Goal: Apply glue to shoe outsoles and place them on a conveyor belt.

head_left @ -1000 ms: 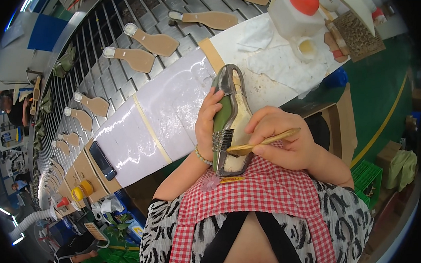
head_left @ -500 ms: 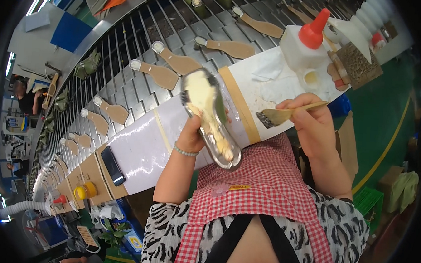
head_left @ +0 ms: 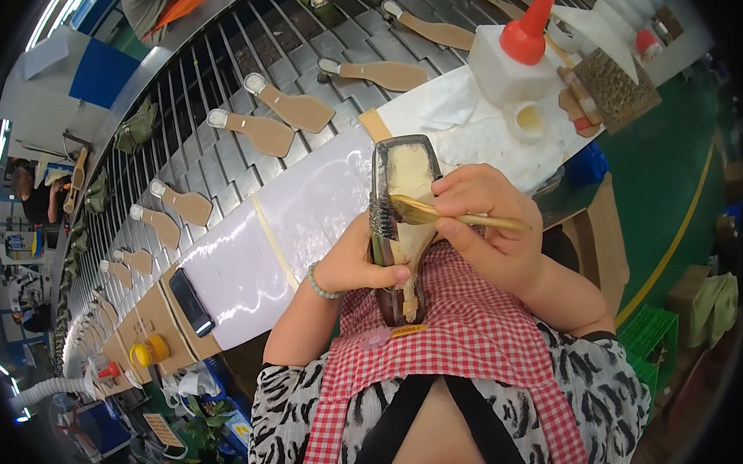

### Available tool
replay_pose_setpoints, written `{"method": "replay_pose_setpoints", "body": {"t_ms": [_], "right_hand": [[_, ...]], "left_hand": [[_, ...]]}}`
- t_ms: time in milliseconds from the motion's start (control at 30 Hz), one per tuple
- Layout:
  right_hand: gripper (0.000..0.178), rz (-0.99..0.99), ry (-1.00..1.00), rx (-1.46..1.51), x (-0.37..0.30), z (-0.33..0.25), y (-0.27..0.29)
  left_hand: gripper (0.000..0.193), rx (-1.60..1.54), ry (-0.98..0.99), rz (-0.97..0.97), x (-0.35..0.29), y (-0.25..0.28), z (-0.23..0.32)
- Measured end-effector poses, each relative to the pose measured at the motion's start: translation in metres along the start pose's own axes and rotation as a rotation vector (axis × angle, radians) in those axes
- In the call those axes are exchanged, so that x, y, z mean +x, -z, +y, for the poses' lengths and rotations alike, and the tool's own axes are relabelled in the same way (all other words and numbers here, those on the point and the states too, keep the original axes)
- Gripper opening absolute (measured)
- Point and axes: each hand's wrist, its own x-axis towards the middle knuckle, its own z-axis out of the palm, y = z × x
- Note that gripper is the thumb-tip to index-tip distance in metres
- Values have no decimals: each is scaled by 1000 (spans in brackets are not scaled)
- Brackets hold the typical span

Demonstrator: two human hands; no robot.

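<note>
My left hand (head_left: 355, 260) is closed around the side of a dark, glossy shoe (head_left: 413, 169) held bottom up above my apron. Its underside is cream-coloured and uneven, with a squarish end pointing away from me and a narrower end toward me. In my right hand (head_left: 494, 222), a flat wooden-handled brush (head_left: 410, 209) is pinched between thumb and fingers. Its dark bristles lie against the left edge of the shoe's underside. The left fingers behind the shoe are hidden.
Tan soles (head_left: 263, 134) with pale heel ends lie on a slatted metal conveyor (head_left: 328, 95). A white bottle with red nozzle (head_left: 510, 63) and a small cup (head_left: 528, 123) stand on the bench. A phone (head_left: 190, 300) and yellow tape roll (head_left: 148, 350) lie leftward.
The brush has moved left from beside the shoe onto its edge. The shoe has turned more upright, its squarish end now facing away. The whole view has shifted slightly.
</note>
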Motion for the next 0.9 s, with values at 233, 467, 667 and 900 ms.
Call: {"method": "replay_pose_setpoints", "body": {"t_ms": [233, 467, 667, 900], "right_hand": [[16, -32, 107, -140, -6, -11, -6], [12, -88, -28, -70, -8, -20, -3], [9, -150, -74, 27, -9, -23, -1], [11, -183, -256, 261, -10, -20, 2]], "left_hand": [[77, -23, 7, -2, -6, -3, -5], [75, -35, -23, -42, -9, -3, -5], [76, -43, -10, -58, -15, -2, -3], [76, 7, 78, -68, -19, 1, 2]]}}
